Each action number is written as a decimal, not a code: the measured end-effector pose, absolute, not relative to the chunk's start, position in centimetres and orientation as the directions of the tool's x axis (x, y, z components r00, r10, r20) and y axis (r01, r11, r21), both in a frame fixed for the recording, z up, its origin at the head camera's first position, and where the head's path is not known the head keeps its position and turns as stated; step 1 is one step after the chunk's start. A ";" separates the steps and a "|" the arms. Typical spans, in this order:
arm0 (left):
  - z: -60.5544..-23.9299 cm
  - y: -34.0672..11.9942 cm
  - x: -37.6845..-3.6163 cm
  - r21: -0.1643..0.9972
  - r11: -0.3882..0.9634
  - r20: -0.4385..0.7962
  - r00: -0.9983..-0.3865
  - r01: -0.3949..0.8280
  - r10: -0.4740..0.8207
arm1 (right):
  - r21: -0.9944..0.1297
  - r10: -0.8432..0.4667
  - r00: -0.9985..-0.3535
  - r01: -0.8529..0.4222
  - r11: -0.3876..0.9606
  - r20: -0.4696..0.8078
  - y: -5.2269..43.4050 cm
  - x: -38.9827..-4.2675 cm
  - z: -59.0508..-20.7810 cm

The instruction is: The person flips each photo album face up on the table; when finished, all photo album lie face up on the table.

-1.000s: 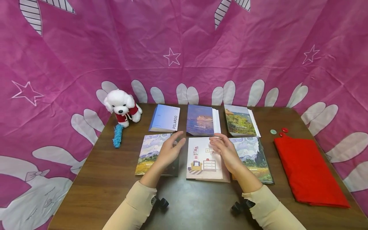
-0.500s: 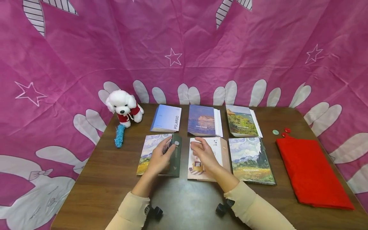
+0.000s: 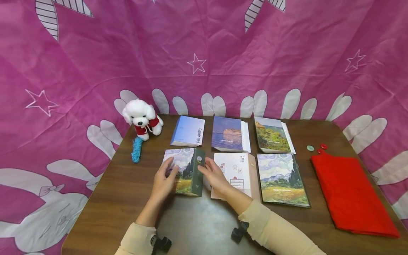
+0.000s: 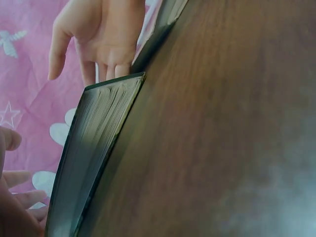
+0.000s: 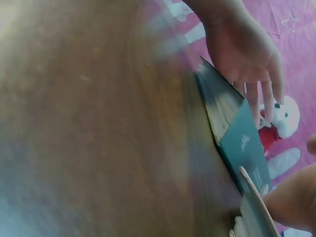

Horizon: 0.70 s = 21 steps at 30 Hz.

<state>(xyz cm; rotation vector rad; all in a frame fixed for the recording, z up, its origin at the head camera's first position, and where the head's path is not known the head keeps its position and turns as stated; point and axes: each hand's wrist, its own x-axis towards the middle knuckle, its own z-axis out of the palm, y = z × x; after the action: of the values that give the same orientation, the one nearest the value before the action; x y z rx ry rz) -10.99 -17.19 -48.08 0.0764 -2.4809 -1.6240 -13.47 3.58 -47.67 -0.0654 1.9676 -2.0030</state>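
Note:
A thick photo album (image 3: 183,161) with a painted landscape cover and a dark green spine lies at the front left of several albums. My left hand (image 3: 164,180) hovers over its left side, fingers spread and slightly bent. At the spine side, my right hand (image 3: 216,177) has its fingertips close to the green spine, the hand overlapping the pale album (image 3: 237,170) with drawn furniture. In the left wrist view, the album's page edges (image 4: 101,123) face the camera between the two hands. The right wrist view shows the green spine (image 5: 247,148) beside my right hand (image 5: 296,200).
Behind stand a blue Polaroid album (image 3: 188,131), a sea-cliff album (image 3: 226,134) and a garden album (image 3: 272,136). Another landscape album (image 3: 282,179) lies right. A white toy dog (image 3: 141,118) and blue yarn (image 3: 136,149) are left; red cloth (image 3: 352,194) and buttons (image 3: 310,148) are right.
Both hands have shifted left, the right one from above the pale album toward the green-spined album. The left moved off the spine to the album's left side. The albums stay in place.

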 end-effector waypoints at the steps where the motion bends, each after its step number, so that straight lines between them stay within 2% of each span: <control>1: -48.1 -17.4 -10.9 0.914 0.402 0.121 -0.981 0.051 -0.151 | -0.977 -0.275 -0.939 0.214 0.011 -0.209 3.4 -13.4 -47.7; 4: -48.3 -17.7 -10.9 0.910 0.414 0.118 -0.975 0.030 -0.190 | -0.974 -0.259 -0.943 0.224 -0.032 -0.209 2.8 -13.3 -47.8; 11: -48.4 -18.1 -11.0 0.869 0.489 0.064 -0.967 -0.067 -0.245 | -0.924 -0.158 -0.960 0.266 -0.275 -0.230 1.9 -13.9 -48.4; 15: -48.1 -18.1 -11.1 0.858 0.501 0.014 -0.968 -0.116 -0.249 | -0.905 -0.109 -0.967 0.253 -0.341 -0.229 1.6 -14.1 -48.2; 21: -48.4 -17.7 -11.1 0.891 0.436 -0.063 -0.984 -0.130 -0.166 | -0.871 -0.195 -0.953 0.294 -0.394 -0.233 1.1 -13.9 -47.9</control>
<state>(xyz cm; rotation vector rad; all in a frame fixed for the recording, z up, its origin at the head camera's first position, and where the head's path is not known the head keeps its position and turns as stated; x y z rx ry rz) -11.08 -17.73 -48.40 0.2715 -2.6329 -1.6285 -13.87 1.12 -47.95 0.1336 1.5269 -2.3992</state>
